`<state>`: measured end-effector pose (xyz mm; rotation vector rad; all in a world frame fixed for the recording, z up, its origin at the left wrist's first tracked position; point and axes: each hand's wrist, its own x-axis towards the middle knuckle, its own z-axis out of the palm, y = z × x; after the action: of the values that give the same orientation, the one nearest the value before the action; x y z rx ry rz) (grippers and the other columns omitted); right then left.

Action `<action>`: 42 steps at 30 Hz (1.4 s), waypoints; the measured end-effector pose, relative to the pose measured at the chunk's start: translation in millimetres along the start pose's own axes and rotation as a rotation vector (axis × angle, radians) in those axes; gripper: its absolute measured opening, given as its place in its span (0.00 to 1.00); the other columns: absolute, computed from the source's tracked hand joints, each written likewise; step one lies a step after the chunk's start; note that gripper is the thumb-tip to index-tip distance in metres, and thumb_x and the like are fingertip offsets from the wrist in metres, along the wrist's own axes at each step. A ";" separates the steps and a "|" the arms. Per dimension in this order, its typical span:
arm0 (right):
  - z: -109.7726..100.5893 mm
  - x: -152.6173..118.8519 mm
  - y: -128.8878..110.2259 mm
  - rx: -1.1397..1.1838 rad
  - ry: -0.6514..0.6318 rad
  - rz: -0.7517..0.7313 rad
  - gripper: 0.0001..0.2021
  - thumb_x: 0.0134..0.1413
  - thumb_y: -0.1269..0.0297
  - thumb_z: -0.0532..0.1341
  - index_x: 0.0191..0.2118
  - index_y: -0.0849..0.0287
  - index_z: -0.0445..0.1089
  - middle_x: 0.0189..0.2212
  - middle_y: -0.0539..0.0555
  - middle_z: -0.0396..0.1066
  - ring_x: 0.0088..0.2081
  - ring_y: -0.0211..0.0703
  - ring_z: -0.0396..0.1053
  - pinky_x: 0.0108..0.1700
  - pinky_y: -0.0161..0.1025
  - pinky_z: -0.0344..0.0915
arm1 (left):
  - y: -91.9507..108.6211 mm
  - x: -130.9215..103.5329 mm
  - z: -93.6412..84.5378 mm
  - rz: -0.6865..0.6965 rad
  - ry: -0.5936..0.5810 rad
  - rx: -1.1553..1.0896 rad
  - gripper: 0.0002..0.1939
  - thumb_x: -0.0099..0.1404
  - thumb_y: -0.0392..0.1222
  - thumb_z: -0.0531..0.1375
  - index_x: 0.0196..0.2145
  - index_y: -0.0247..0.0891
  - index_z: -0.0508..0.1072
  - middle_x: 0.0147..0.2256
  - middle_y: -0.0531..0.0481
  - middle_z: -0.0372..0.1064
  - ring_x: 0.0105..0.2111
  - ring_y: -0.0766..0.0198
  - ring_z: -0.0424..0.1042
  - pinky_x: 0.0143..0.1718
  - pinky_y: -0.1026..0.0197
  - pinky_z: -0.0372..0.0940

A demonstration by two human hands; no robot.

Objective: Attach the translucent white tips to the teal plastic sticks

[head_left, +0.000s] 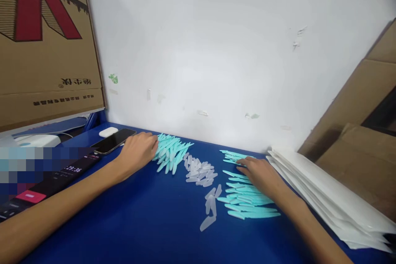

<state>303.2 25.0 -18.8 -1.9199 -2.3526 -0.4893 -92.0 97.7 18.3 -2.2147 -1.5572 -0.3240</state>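
Note:
Slim teal sticks shaped like eyebrow razors lie in two groups on a blue table. My left hand (139, 149) is at the left edge of the heaped pile (170, 152), fingers curled inward and fingertips hidden. Whether a stick is in them does not show. Over the right group of sticks (247, 198), roughly lined up side by side, my right hand (259, 172) reaches with its fingers apart, touching or just above the upper ones. Between the groups lie many translucent white caps (199, 170), with several strewn nearer to me.
Left of the heap are a dark phone (114, 141), a white case (108, 132) and another lit phone screen (58, 177). White sheets or bags (328, 198) are stacked at right. Cardboard boxes (49, 62) flank both sides; a white wall (198, 57) stands behind.

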 end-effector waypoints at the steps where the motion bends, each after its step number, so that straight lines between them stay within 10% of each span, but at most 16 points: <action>1: 1.0 0.7 0.3 0.003 -0.005 0.003 0.13 0.66 0.62 0.56 0.49 0.55 0.76 0.42 0.57 0.78 0.39 0.52 0.77 0.40 0.43 0.66 | 1.4 -1.0 0.6 0.008 -0.012 0.000 0.17 0.71 0.39 0.49 0.36 0.34 0.78 0.33 0.41 0.75 0.36 0.49 0.75 0.27 0.60 0.57; 10: 2.8 1.7 1.4 0.010 0.002 0.033 0.09 0.66 0.62 0.57 0.46 0.55 0.74 0.38 0.54 0.78 0.36 0.51 0.77 0.37 0.42 0.62 | 14.3 -11.4 -3.7 0.084 0.059 -0.034 0.18 0.73 0.41 0.47 0.39 0.35 0.76 0.37 0.40 0.72 0.38 0.50 0.72 0.27 0.60 0.58; 21: 6.0 2.3 -3.4 0.019 0.043 -0.038 0.05 0.65 0.66 0.59 0.42 0.56 0.72 0.39 0.53 0.71 0.31 0.43 0.73 0.31 0.38 0.58 | 62.8 -52.1 -12.8 0.714 -0.098 -0.268 0.19 0.75 0.38 0.47 0.61 0.41 0.60 0.49 0.42 0.63 0.28 0.64 0.66 0.26 0.61 0.58; 32: -13.4 0.5 -27.4 -0.006 0.136 -0.170 0.04 0.66 0.73 0.57 0.39 0.58 0.66 0.27 0.51 0.70 0.33 0.48 0.66 0.37 0.42 0.55 | 61.5 -52.6 3.8 0.725 -0.069 -0.291 0.11 0.76 0.38 0.48 0.46 0.41 0.69 0.47 0.47 0.65 0.27 0.66 0.66 0.24 0.61 0.54; 42: -41.2 -7.4 -72.9 0.282 0.353 -0.381 0.04 0.69 0.67 0.56 0.44 0.57 0.68 0.36 0.52 0.74 0.38 0.44 0.68 0.42 0.43 0.58 | 61.1 -49.9 4.1 0.548 -0.015 -0.600 0.10 0.75 0.38 0.50 0.48 0.41 0.69 0.43 0.49 0.73 0.37 0.63 0.73 0.32 0.64 0.63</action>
<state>228.5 -6.1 3.7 -1.1642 -2.3898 -0.4439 -52.4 39.8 -18.1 -2.9829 -0.8538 -0.6644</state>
